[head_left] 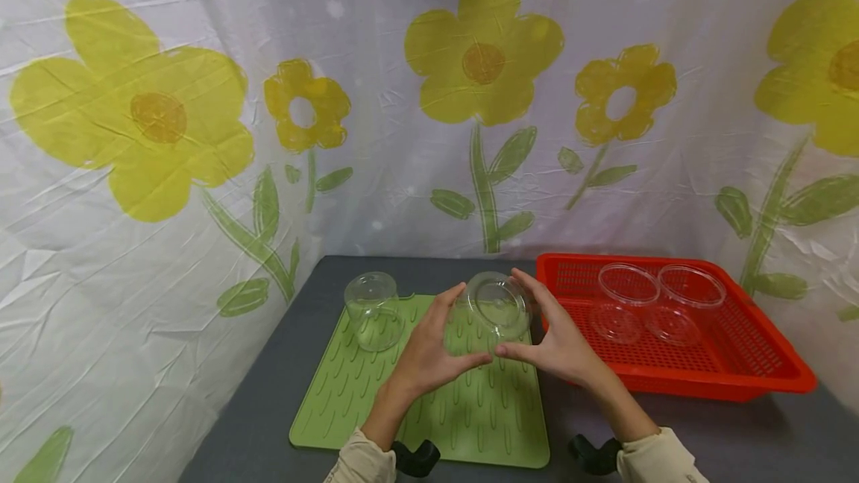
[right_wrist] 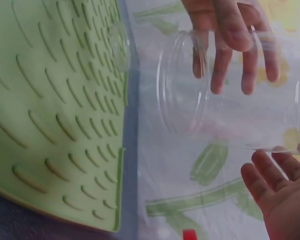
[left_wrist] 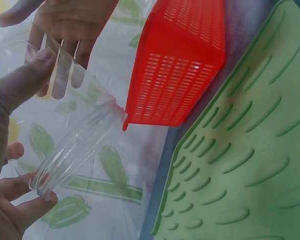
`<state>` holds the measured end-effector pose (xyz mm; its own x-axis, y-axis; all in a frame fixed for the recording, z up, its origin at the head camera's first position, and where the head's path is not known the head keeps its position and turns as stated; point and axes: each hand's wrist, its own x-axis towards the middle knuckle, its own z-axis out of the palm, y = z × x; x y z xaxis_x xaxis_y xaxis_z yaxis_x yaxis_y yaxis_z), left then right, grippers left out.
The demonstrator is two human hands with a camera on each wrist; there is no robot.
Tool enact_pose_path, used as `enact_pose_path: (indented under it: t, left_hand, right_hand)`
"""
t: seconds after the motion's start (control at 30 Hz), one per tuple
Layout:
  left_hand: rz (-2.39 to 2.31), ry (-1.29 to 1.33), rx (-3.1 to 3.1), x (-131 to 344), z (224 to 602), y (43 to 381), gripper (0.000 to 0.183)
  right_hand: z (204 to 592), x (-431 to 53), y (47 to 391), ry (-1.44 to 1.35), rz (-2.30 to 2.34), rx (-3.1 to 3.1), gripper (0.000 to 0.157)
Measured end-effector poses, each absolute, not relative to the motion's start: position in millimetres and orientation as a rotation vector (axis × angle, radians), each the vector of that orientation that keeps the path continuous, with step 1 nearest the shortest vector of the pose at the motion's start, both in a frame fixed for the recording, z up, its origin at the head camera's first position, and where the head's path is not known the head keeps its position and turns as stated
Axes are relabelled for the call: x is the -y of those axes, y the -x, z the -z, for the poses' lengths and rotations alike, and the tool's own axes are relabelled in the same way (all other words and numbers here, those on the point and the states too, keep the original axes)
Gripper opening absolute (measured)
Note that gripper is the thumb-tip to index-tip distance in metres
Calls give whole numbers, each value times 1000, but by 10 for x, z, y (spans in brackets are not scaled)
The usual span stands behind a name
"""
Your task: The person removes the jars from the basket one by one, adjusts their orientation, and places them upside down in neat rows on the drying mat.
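A clear plastic jar (head_left: pixel 498 305) is held between both hands above the green ridged mat (head_left: pixel 429 423). Its base end is uppermost, and in the right wrist view the threaded neck (right_wrist: pixel 182 85) points toward the mat. The left hand (head_left: pixel 429 352) grips one side, thumb near the viewer and fingers behind. Opposite it, the right hand (head_left: pixel 560 338) holds the other side in a like way, the two thumb tips close together. A second clear jar (head_left: pixel 374 315) stands on the mat's far left part.
To the right is a red perforated basket (head_left: pixel 711 386) holding two clear jars, a left one (head_left: pixel 627 285) and a right one (head_left: pixel 694 289). Everything rests on a dark grey table (head_left: pixel 255 401). A flower-printed curtain (head_left: pixel 376 192) hangs behind and at the sides.
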<state>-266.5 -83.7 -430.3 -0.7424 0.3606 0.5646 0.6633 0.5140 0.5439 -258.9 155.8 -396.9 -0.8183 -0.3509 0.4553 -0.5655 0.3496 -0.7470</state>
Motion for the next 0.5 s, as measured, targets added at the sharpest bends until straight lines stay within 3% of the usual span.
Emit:
enact_pose_path:
  t: [0.5]
  left_hand:
    - [1385, 794, 2356, 842, 4388, 2653, 108]
  right_hand:
    - [3976, -1471, 2621, -835, -1661, 2341, 100]
